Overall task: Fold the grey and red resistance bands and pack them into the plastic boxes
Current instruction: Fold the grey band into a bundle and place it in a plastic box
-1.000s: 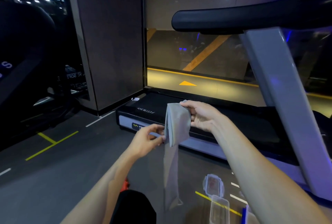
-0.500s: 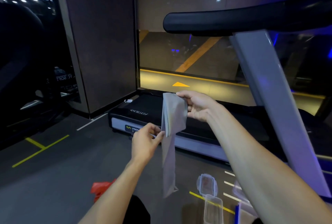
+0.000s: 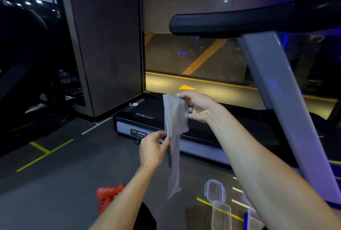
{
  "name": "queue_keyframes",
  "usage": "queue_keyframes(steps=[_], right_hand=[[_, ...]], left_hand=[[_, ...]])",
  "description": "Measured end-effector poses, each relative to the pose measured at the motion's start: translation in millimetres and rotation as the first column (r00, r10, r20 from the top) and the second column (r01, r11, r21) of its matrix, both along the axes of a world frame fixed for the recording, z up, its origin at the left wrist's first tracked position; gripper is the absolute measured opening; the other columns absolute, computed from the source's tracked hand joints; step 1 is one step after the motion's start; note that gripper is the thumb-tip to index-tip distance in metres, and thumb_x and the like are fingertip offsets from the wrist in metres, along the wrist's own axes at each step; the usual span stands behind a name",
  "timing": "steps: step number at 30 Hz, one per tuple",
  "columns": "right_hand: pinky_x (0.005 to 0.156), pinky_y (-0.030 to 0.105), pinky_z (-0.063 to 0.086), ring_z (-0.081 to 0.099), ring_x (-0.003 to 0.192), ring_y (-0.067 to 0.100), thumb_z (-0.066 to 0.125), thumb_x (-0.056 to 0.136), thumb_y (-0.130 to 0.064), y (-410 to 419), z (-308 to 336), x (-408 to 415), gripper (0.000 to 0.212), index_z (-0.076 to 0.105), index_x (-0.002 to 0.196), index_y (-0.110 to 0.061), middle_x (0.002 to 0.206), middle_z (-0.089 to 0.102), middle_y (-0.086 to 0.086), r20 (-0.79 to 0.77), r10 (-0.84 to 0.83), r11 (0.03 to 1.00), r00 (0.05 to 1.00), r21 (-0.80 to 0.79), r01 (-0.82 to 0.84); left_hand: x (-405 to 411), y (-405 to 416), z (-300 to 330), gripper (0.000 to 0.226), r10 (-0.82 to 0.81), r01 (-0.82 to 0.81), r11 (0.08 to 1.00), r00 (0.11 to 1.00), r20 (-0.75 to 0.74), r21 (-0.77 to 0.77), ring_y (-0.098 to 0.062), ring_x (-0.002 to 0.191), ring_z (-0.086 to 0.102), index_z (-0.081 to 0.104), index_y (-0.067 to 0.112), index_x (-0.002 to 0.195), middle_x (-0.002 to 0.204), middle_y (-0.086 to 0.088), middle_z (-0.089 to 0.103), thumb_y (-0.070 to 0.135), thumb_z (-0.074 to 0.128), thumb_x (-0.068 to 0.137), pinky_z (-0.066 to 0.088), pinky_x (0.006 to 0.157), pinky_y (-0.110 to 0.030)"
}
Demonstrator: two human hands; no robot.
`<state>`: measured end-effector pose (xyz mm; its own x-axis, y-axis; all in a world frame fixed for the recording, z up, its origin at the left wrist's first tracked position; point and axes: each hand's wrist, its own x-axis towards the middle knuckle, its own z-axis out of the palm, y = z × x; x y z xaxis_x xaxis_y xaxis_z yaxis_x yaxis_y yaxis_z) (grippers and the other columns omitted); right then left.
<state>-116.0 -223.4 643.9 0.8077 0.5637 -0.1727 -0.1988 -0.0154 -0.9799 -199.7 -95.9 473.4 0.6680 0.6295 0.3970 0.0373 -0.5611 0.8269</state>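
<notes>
Grey resistance band (image 3: 176, 117) held up folded, right hand (image 3: 198, 107) fingers pinching its top edge, left hand (image 3: 153, 148) fingers pinching the lower fold, tail dangling

Grey band (image 3: 175, 119) hanging folded; red band (image 3: 108, 195) on floor.

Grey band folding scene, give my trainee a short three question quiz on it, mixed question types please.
1. True or false: both hands hold the grey band.
2. Where is the red band? A) on the floor B) in the right hand C) in a box
3. Fill in: the left hand pinches the band's ___ fold edge.

Key: 1 true. 2 A. 3 lower; the loose tail hangs below it, above the clear plastic box and the lid.
</notes>
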Motion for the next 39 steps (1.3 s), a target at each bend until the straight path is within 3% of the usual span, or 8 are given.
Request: queue_keyframes(steps=[5,7,10,13,17,23,31,39], right_hand=[[0.070,0.032,0.054,0.060,0.072,0.015,0.070,0.093,-0.016,2.4,3.9,-5.0,0.007,0.069,0.086,-0.016,0.083,0.067,0.003,0.006,0.013,1.000,1.000,0.008,-0.013],[0.069,0.032,0.055,0.061,0.071,0.015,0.070,0.093,-0.016,1.8,5.3,-7.1,0.011,0.069,0.082,-0.016,0.080,0.068,0.003,0.009,0.011,1.000,1.000,0.017,-0.011],[0.066,0.031,0.055,0.061,0.068,0.015,0.069,0.093,-0.016,0.1,9.0,-10.2,0.015,0.068,0.079,-0.016,0.076,0.068,0.003,0.013,0.011,1.000,1.000,0.028,-0.012],[0.067,0.031,0.054,0.059,0.066,0.015,0.068,0.094,-0.015,-2.5,12.4,-11.8,0.016,0.066,0.079,-0.016,0.075,0.066,0.003,0.005,0.003,0.999,1.000,0.040,-0.003],[0.063,0.030,0.054,0.059,0.064,0.014,0.068,0.094,-0.016,-4.3,14.2,-12.3,0.014,0.066,0.079,-0.016,0.075,0.065,0.002,-0.004,-0.003,0.999,1.000,0.045,0.004],[0.065,0.030,0.052,0.056,0.065,0.015,0.066,0.095,-0.016,-5.5,15.5,-15.2,0.017,0.063,0.078,-0.017,0.074,0.063,0.002,0.000,0.002,0.998,1.000,0.065,-0.002],[0.066,0.031,0.054,0.058,0.068,0.014,0.067,0.094,-0.017,-9.0,13.9,-13.5,0.014,0.064,0.081,-0.017,0.069,0.065,0.000,0.001,0.019,0.998,1.000,0.067,-0.019],[0.065,0.030,0.056,0.061,0.065,0.015,0.069,0.092,-0.016,-19.8,10.4,-1.0,0.011,0.063,0.083,-0.017,0.067,0.068,0.000,-0.024,-0.005,0.994,1.000,0.105,0.008]], left_hand=[[-0.3,-0.9,8.1,0.016,0.141,-0.128,0.967,0.989,-0.048,0.220,-0.012,0.077,0.052,0.062,0.034,0.076,0.076,0.015,0.050,0.030,0.073,0.086,0.034,0.055,-0.028],[2.1,1.5,7.1,0.019,0.149,-0.142,0.959,0.989,-0.012,0.246,-0.012,0.084,0.050,0.060,0.033,0.075,0.082,0.014,0.047,0.027,0.075,0.085,0.035,0.055,-0.026],[1.5,4.9,5.7,0.010,0.072,-0.084,0.975,0.995,0.066,0.204,-0.005,0.083,0.056,0.071,0.026,0.088,0.093,0.017,0.055,0.019,0.077,0.084,0.045,0.065,-0.020],[-3.2,3.8,10.4,0.016,0.023,-0.039,0.982,0.996,0.088,0.186,0.004,0.078,0.060,0.068,0.027,0.087,0.084,0.018,0.062,0.013,0.077,0.083,0.041,0.065,-0.009],[-4.7,4.7,13.5,0.029,-0.010,-0.002,0.994,0.994,0.109,0.112,-0.003,0.071,0.062,0.056,0.029,0.081,0.074,0.011,0.065,0.011,0.079,0.082,0.044,0.061,-0.013],[-13.1,8.8,15.8,0.039,-0.152,0.148,0.988,0.977,0.152,0.036,-0.003,0.083,0.068,0.062,0.026,0.114,0.092,0.010,0.072,0.013,0.082,0.084,0.054,0.074,-0.016],[-9.7,22.2,14.5,0.014,-0.242,0.246,0.961,0.969,-0.052,0.125,-0.004,0.063,0.057,0.073,0.017,0.087,0.074,0.004,0.065,0.028,0.082,0.085,0.043,0.059,-0.014],[1.1,20.0,13.9,0.015,-0.183,0.218,0.958,0.965,-0.189,0.186,-0.019,0.059,0.051,0.052,0.015,0.088,0.068,-0.004,0.061,0.020,0.066,0.084,0.044,0.055,-0.033]])
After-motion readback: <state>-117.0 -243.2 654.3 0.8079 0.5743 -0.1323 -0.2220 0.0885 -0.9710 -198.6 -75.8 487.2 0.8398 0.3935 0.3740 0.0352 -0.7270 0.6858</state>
